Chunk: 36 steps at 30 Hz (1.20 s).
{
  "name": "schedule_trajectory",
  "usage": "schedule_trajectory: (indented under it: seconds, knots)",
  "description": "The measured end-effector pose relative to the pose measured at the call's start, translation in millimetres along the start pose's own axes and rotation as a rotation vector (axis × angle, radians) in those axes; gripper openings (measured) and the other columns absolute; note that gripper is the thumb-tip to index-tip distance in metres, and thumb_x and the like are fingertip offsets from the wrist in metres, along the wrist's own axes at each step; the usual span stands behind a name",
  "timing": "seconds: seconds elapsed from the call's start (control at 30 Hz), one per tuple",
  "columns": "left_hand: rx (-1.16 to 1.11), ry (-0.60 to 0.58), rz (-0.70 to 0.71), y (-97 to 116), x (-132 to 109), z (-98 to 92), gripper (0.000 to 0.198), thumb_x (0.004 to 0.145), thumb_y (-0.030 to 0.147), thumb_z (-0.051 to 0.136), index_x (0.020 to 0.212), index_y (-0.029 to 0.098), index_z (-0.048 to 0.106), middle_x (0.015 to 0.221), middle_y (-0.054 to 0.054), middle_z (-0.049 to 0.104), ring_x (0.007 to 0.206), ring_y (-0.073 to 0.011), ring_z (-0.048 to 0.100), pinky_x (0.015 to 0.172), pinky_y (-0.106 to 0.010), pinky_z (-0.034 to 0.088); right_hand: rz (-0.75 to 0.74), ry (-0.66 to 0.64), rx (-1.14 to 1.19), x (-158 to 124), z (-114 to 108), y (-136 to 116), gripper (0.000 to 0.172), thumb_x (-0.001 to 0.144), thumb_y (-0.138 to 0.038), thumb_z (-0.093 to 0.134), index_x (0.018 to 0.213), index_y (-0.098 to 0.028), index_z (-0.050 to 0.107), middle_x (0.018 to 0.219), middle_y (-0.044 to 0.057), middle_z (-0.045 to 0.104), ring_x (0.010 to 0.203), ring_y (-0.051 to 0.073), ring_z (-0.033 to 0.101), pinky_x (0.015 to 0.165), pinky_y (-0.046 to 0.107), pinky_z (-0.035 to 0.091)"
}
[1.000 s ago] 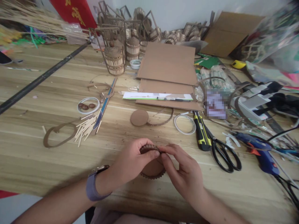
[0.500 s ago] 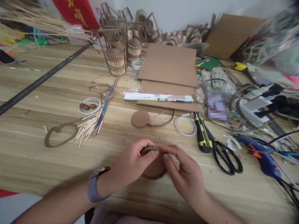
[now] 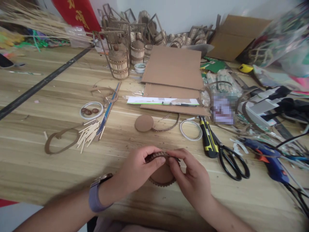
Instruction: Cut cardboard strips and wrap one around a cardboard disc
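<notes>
Between my hands is a round cardboard disc point(image 3: 163, 174) with a corrugated cardboard strip point(image 3: 162, 184) standing around its edge. My left hand point(image 3: 138, 169) pinches the strip at the far left of the rim, thumb inside and fingers outside. My right hand point(image 3: 190, 170) pinches the rim at the far right, where a short end of strip sticks out past the fingers. The fingers cover part of the far rim. Beyond my hands lie another cardboard disc point(image 3: 144, 123) and a loose curved corrugated strip point(image 3: 166, 129).
Right of my hands lie a tape roll point(image 3: 190, 130), a utility knife point(image 3: 209, 138), scissors point(image 3: 233, 161) and a blue glue gun point(image 3: 271, 158). Wooden sticks point(image 3: 89, 135) and a tape ring point(image 3: 83, 116) around brown beads lie left. Cardboard sheets point(image 3: 172, 67) and small bucket models point(image 3: 118, 66) stand behind.
My right hand's fingers have shifted along the rim, and the strip end now shows beyond them. The disc sits slightly further right. My left hand keeps its pinch.
</notes>
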State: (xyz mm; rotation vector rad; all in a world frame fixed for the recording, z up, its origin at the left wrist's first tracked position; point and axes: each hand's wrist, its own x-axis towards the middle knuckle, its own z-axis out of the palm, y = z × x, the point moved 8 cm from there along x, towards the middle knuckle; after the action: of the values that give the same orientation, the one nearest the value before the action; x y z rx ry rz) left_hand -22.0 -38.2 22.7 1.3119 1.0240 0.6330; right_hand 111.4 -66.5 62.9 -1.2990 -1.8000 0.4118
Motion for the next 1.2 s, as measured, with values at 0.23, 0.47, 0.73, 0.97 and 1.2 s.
schedule_trajectory:
  seconds: [0.23, 0.47, 0.73, 0.97, 1.2]
  knots:
    - [-0.145, 0.015, -0.036, -8, 2, -0.4, 0.025, 0.088, 0.041, 0.061, 0.092, 0.017, 0.067, 0.085, -0.001, 0.066, 0.083, -0.0170, 0.058, 0.075, -0.027, 0.045, -0.044, 0.001, -0.011, 0, -1, -2, 0.017, 0.090, -0.014, 0.054, 0.099, -0.025, 0.063, 0.077, 0.000, 0.069, 0.070, 0.015, 0.067, 0.058, 0.025, 0.052]
    - [-0.153, 0.021, -0.044, -12, 1, 2.5, 0.027, 0.090, 0.043, 0.057, 0.094, 0.017, 0.068, 0.087, -0.002, 0.065, 0.086, -0.0175, 0.054, 0.076, -0.028, 0.042, -0.055, -0.011, 0.015, 0, 1, -3, 0.018, 0.089, -0.012, 0.055, 0.098, -0.025, 0.063, 0.079, 0.000, 0.070, 0.072, 0.014, 0.066, 0.059, 0.023, 0.051]
    - [-0.136, 0.008, -0.031, -11, 2, 0.7, 0.027, 0.089, 0.042, 0.058, 0.093, 0.016, 0.068, 0.083, -0.001, 0.063, 0.081, -0.0171, 0.054, 0.072, -0.027, 0.042, -0.047, -0.015, 0.034, -1, 0, 0, 0.017, 0.090, -0.014, 0.055, 0.099, -0.025, 0.064, 0.080, 0.001, 0.070, 0.072, 0.015, 0.067, 0.058, 0.025, 0.052]
    - [0.218, 0.059, 0.112, 5, -7, 0.4, 0.033, 0.100, 0.043, 0.040, 0.105, 0.019, 0.062, 0.100, -0.005, 0.067, 0.094, -0.0202, 0.058, 0.082, -0.031, 0.042, -0.032, -0.033, 0.026, -1, 2, 0, 0.017, 0.090, -0.015, 0.054, 0.099, -0.025, 0.064, 0.080, 0.001, 0.071, 0.072, 0.015, 0.068, 0.060, 0.025, 0.053]
    - [0.156, 0.045, 0.023, -1, -6, 4.8, 0.034, 0.101, 0.044, 0.035, 0.087, 0.020, 0.055, 0.081, 0.000, 0.056, 0.081, -0.0175, 0.053, 0.073, -0.029, 0.040, -0.033, -0.038, 0.055, -3, 5, -2, 0.017, 0.090, -0.014, 0.056, 0.100, -0.025, 0.066, 0.082, 0.001, 0.072, 0.074, 0.015, 0.068, 0.062, 0.025, 0.054]
